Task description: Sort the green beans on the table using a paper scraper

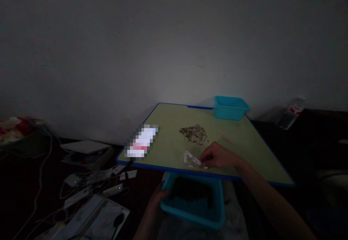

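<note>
We look down in dim light at a low table [171, 115], pale green with a blue edge, set against a grey wall [174, 44]. At its back right corner stands the back tub [231, 114], blue; at its left edge lies a bright screen [143, 140], blurred. A loose pile [196, 134] of small dark bits lies mid-table, with a pale stick [227, 137] to its right. On the floor to the left we see tangled cables [92, 178] and papers [99, 214]; to the right, a clear pack [292, 114] leans by the wall. The table's front edge hides part of the far rim of the front tub [191, 216], also blue, which sits low before us with dark matter inside. This tub is oblong: its long axis runs side to side, the right end slanting slightly towards us. Our left hand [157, 197] holds its left rim. Our right hand [219, 155] reaches over the table's front edge, fingers curled narrow at some white scraps [197, 161] near that edge; we cannot tell whether they pinch one. The scraps' main row slants from back left towards the fingertips.
</note>
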The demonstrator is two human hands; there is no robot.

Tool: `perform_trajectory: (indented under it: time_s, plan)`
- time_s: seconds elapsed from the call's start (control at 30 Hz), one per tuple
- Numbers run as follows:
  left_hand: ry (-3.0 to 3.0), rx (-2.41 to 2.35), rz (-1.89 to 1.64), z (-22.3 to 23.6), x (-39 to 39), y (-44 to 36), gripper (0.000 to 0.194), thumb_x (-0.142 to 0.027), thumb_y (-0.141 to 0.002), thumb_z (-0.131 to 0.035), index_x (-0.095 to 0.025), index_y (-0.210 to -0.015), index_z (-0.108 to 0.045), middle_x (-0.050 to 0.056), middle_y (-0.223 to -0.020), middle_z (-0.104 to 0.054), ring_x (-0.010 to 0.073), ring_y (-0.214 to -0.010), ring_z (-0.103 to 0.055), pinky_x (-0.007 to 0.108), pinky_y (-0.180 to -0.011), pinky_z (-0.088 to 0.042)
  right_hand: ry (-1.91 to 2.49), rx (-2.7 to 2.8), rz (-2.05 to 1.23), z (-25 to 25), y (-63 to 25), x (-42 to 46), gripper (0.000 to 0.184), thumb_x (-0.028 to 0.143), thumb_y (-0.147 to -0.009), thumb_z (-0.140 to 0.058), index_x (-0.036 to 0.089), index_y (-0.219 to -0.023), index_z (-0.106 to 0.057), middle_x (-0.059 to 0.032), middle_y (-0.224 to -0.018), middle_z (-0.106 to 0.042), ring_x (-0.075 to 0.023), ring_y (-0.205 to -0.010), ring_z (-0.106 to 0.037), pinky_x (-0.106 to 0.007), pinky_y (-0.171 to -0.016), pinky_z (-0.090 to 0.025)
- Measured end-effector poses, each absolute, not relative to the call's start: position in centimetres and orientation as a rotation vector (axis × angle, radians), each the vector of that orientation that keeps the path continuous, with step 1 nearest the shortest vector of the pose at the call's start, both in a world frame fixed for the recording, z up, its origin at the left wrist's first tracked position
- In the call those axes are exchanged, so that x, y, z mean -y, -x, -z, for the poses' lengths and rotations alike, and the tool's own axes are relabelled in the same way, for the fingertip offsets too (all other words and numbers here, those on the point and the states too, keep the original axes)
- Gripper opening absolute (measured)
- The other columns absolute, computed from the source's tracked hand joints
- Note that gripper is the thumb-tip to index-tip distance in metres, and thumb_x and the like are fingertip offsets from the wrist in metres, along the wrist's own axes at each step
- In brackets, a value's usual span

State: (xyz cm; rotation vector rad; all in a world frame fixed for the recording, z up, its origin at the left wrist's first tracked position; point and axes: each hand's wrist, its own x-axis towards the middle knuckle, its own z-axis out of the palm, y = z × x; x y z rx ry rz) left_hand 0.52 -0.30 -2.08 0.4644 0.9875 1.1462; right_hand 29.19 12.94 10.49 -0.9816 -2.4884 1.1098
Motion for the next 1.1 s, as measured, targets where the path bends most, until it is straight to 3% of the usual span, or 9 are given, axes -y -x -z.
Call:
perform_trajectory:
  time_s: [0.2, 0.47, 0.67, 0.77, 0.87, 0.97, 1.1]
  plan:
    - [-0.495, -0.984, -1.145, 1.7, 0.8, -0.3, 0.034, -0.042, -0.094, -0.075, -0.018, -0.118, -0.076, 0.008, -0.125, -0.079, 0.0329, -0.117, -0.073, 0.054, -0.103, -0.057, 0.998, 2.403, -1.238, -10.3, -29.5, -12.7, 0.021, 0.03, -0.084, -0.075, 0.016, -0.092, -0.088, -0.0008, -0.069, -0.074, -0.0131, -0.059, -0.057, -0.024, -0.058, -0.04]
    - [-0.502, -0.916, -1.173, 0.7, 1.3, -0.6, 0.04, -0.039, -0.098, -0.072, -0.021, -0.134, -0.068, 0.01, -0.14, -0.071, 0.0307, -0.117, -0.072, 0.052, -0.096, -0.063, 1.01, 2.343, -1.206, -10.2, -29.8, -12.8, 0.023, 0.035, -0.086, -0.074, 0.018, -0.091, -0.088, -0.0008, -0.069, -0.074, -0.0132, -0.058, -0.057, -0.024, -0.056, -0.038]
    - [-0.5, -0.893, -1.172, 0.8, 1.7, -0.2, 0.04, -0.039, -0.099, -0.072, -0.023, -0.136, -0.067, 0.011, -0.141, -0.07, 0.0294, -0.118, -0.071, 0.051, -0.097, -0.063, 0.977, 2.353, -1.253, -9.5, -29.5, -12.7, 0.026, 0.038, -0.086, -0.077, 0.019, -0.098, -0.089, -0.0032, -0.075, -0.079, -0.0155, -0.062, -0.063, -0.026, -0.06, -0.045]
    - [-0.491, -0.904, -1.135, 2.2, 1.4, 0.3, 0.037, -0.042, -0.095, -0.074, -0.023, -0.127, -0.073, 0.01, -0.127, -0.077, 0.0312, -0.111, -0.075, 0.05, -0.093, -0.063, 0.986, 2.344, -1.235, -9.3, -29.7, -12.9, 0.026, 0.04, -0.087, -0.077, 0.02, -0.098, -0.089, -0.0029, -0.074, -0.079, -0.0157, -0.062, -0.063, -0.026, -0.06, -0.045]
    - [-0.476, -0.922, -1.113, 4.2, 0.3, 0.7, 0.038, -0.038, -0.078, -0.084, -0.025, -0.113, -0.081, 0.01, -0.104, -0.086, 0.0419, -0.106, -0.078, 0.055, -0.093, -0.06, 1.016, 2.328, -1.144, -9.3, -30.6, -13.2, 0.026, 0.039, -0.087, -0.076, 0.018, -0.097, -0.089, -0.0036, -0.074, -0.079, -0.0164, -0.062, -0.064, -0.026, -0.059, -0.044]
    - [-0.43, -0.96, -1.113, 6.2, -0.7, 0.9, 0.048, -0.035, -0.063, -0.086, -0.024, -0.109, -0.081, 0.011, -0.09, -0.087, 0.05, -0.115, -0.075, 0.063, -0.102, -0.054, 1.098, 2.226, -1.005, -9.6, -32.3, -13.5, 0.028, 0.038, -0.088, -0.073, 0.017, -0.099, -0.089, -0.0069, -0.082, -0.082, -0.0199, -0.069, -0.07, -0.028, -0.064, -0.05]
    - [-0.419, -0.992, -1.134, 7.4, -0.9, 1.1, 0.042, -0.036, -0.063, -0.085, -0.024, -0.103, -0.082, 0.009, -0.085, -0.086, 0.0492, -0.116, -0.075, 0.062, -0.104, -0.054, 1.231, 2.121, -0.712, -10.3, -35.5, -13.8, 0.028, 0.038, -0.09, -0.07, 0.019, -0.1, -0.089, -0.0094, -0.092, -0.085, -0.0244, -0.079, -0.076, -0.032, -0.072, -0.055]
